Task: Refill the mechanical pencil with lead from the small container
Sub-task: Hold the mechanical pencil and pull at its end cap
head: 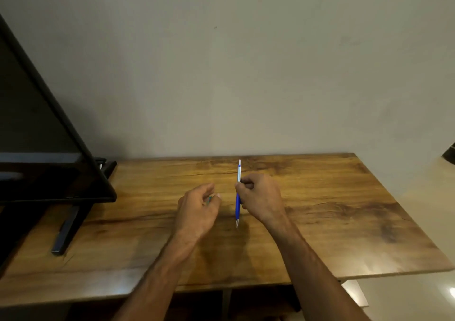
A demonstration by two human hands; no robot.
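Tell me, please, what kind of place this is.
Probably a room in a home or office: a wooden desk stands by a plain wall, with a dark flat screen on its stand at the left.

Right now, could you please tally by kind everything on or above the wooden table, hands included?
Hands: 2, the left hand and the right hand.
Mechanical pencil: 1, blue, gripped by the right hand.
Small green item: 1, pinched in the left hand, mostly hidden.
Black screen on its stand: 1.
Total: 5.
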